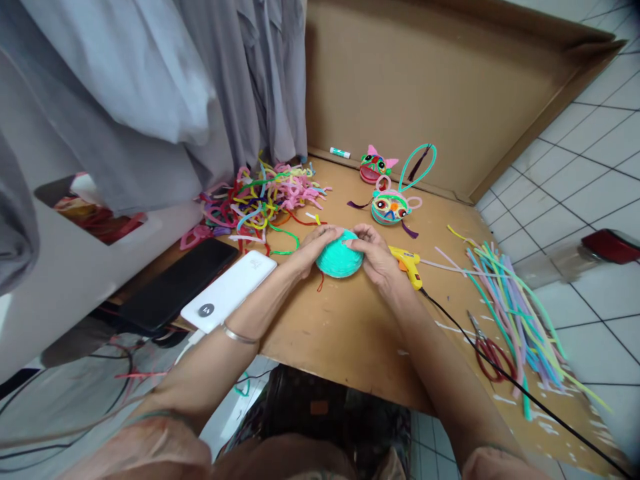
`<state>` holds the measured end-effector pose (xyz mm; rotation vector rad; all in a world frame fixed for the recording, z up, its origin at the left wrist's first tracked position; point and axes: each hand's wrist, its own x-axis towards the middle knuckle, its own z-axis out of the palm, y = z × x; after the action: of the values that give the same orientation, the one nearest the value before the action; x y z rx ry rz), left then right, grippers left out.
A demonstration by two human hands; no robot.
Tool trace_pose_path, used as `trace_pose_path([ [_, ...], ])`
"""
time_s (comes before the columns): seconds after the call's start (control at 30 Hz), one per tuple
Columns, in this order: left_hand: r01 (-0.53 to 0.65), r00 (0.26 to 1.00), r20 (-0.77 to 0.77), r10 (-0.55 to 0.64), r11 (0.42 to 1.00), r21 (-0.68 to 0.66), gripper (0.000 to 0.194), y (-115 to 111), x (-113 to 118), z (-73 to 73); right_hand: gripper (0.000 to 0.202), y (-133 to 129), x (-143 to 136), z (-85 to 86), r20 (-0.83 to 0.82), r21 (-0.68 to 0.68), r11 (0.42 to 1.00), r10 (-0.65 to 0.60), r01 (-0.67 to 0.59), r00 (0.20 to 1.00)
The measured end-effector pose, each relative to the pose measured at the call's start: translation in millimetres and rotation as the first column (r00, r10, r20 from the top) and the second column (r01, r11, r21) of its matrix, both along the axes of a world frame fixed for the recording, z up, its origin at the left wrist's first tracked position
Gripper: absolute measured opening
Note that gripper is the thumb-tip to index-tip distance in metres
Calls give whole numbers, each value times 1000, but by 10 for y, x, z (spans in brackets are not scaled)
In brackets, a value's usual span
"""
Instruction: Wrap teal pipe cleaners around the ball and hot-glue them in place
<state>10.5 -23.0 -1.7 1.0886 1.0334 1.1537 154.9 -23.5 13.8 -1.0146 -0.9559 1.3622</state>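
Note:
A round turquoise piece (340,257) with fine ridges is held between both hands above the brown tabletop. My left hand (318,245) grips its left side, thumb on top. On the right side my right hand (375,252) holds it with the thumb pressed on the upper surface and the fingers curled behind. Both sets of fingertips nearly meet at its top. A small red loop (321,283) hangs below its lower left edge. The underside is hidden.
Beyond stand two decorated animal heads (390,207). Pipe cleaners lie heaped (270,193) at left and bundled (520,313) at right. A yellow glue gun (409,265), red-handled scissors (493,357), a white power bank (229,291) and a black phone (179,283) lie around my hands.

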Motion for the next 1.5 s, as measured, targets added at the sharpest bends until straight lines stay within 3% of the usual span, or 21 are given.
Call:
trace_pose_path([
  [0.23,-63,997,-54,63,998,-7,49,-7,15,0,41,-30,19,-16,19,45,998,44,-44,999],
  [0.67,90,995,37,-90,996,9,50,2,-50,17,44,3,55,-12,5,18,999,31,-31,1000],
  [1.2,27,997,-75,-21,997,78,52,-17,-56,5,40,-1,62,-42,40,46,998,39,-41,998],
  [1.37,69,993,-99,-61,995,79,53,-36,-65,15,40,20,60,-55,34,44,999,14,-15,999],
  [1.5,87,992,-96,-79,992,88,65,-41,-65,14,41,29,57,-62,33,21,1000,17,-18,999],
])
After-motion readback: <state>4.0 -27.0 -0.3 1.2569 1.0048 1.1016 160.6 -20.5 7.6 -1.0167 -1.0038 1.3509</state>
